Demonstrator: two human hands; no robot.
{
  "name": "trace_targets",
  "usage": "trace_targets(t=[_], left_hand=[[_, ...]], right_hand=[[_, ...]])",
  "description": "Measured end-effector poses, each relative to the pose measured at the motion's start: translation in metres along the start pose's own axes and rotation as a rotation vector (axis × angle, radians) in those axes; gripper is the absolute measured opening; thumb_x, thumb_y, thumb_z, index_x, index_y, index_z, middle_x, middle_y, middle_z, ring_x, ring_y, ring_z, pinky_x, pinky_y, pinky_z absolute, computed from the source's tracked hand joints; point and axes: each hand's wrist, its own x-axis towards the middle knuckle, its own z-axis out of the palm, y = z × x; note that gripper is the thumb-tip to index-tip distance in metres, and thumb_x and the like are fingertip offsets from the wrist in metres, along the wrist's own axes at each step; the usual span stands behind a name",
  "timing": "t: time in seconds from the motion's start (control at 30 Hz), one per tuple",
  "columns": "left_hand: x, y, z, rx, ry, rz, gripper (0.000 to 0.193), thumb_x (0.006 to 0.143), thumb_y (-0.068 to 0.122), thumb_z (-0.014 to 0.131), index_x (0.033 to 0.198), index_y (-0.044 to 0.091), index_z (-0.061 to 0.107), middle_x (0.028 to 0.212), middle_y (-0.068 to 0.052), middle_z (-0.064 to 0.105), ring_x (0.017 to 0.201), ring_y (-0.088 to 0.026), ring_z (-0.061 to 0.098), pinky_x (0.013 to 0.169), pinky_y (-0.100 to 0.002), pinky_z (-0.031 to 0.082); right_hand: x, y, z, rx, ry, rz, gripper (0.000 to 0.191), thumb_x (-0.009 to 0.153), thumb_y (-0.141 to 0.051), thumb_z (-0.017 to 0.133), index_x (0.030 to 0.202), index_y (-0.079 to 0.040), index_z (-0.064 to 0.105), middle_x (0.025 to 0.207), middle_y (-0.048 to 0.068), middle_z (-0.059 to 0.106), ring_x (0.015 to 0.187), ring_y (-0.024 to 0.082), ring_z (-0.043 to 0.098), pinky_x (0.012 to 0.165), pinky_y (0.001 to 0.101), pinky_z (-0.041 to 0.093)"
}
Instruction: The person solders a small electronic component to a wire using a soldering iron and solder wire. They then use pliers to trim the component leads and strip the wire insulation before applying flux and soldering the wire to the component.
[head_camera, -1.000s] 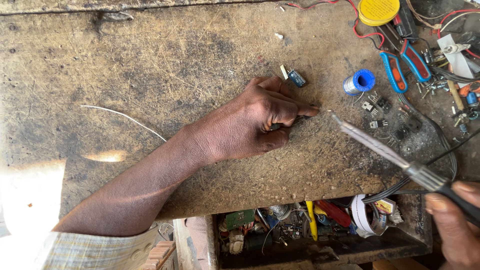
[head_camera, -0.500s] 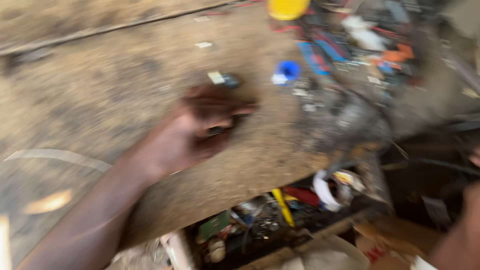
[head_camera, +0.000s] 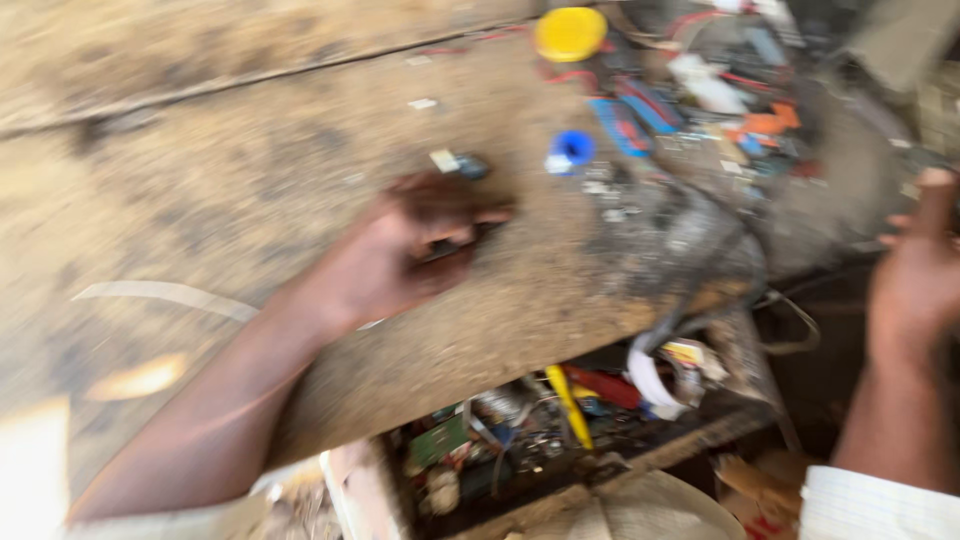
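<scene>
Workbench (head_camera: 250, 180) | L hand (head_camera: 400, 255) fingers curled, contents blurred | R hand (head_camera: 920, 280) raised, fingers wide

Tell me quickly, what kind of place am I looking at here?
Probably a small electronics repair bench: a worn wooden worktop, blue-handled pliers among loose wires, and an open drawer crammed with parts.

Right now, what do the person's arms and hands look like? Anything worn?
Both hands are bare: no gloves, and no rings or watch that the motion blur lets me make out. The left hand has a bare forearm, with a pale sleeve bunched up near the elbow at the bottom edge. The right hand ends in a white, finely ribbed or striped cuff at the wrist. No markings can be made out.
</scene>
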Motion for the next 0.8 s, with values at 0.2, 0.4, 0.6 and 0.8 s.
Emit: trace_targets(t=[0.2, 0.4, 0.6, 0.8], left_hand=[[0.003, 0.001, -0.002, -0.127, -0.057, -0.345, 0.011, 0.086, -0.001, 0.074, 0.084, 0.006, 0.065, 0.127, -0.005, 0.074, 0.105, -0.021, 0.076, 0.090, -0.038, 0.064], [0.002, -0.001, -0.007, -0.177, 0.120, -0.129, 0.017, 0.086, -0.010, 0.075, 0.085, -0.002, 0.060, 0.126, -0.012, 0.074, 0.120, -0.024, 0.073, 0.097, -0.036, 0.064], [0.003, 0.003, -0.005, -0.410, 0.191, -0.232, 0.008, 0.097, -0.008, 0.066, 0.102, -0.001, 0.069, 0.133, -0.014, 0.071, 0.122, -0.023, 0.073, 0.098, -0.034, 0.064], [0.002, 0.008, -0.011, -0.614, 0.269, -0.243, 0.007, 0.103, -0.004, 0.063, 0.108, -0.002, 0.067, 0.141, -0.017, 0.067, 0.125, -0.021, 0.070, 0.105, -0.035, 0.064]], right_hand=[[0.008, 0.017, 0.034, -0.075, -0.275, -0.015, 0.027, 0.123, -0.018, 0.047, 0.117, 0.002, 0.064, 0.094, 0.008, 0.062, 0.073, 0.013, 0.054, 0.066, 0.0295, 0.045], [-0.032, -0.069, 0.026, -0.389, -0.240, -0.354, 0.021, 0.117, -0.012, 0.052, 0.116, 0.002, 0.067, 0.094, 0.010, 0.068, 0.073, 0.015, 0.060, 0.066, 0.0300, 0.049], [-0.077, -0.210, 0.046, 0.391, -0.620, -0.551, 0.031, 0.095, -0.004, 0.071, 0.125, 0.000, 0.065, 0.116, 0.015, 0.070, 0.088, 0.016, 0.070, 0.068, 0.0246, 0.060], [-0.083, -0.250, 0.119, 0.147, -0.794, -0.781, 0.052, 0.081, -0.012, 0.087, 0.126, 0.002, 0.066, 0.104, 0.017, 0.076, 0.077, 0.017, 0.075, 0.056, 0.0255, 0.061]])
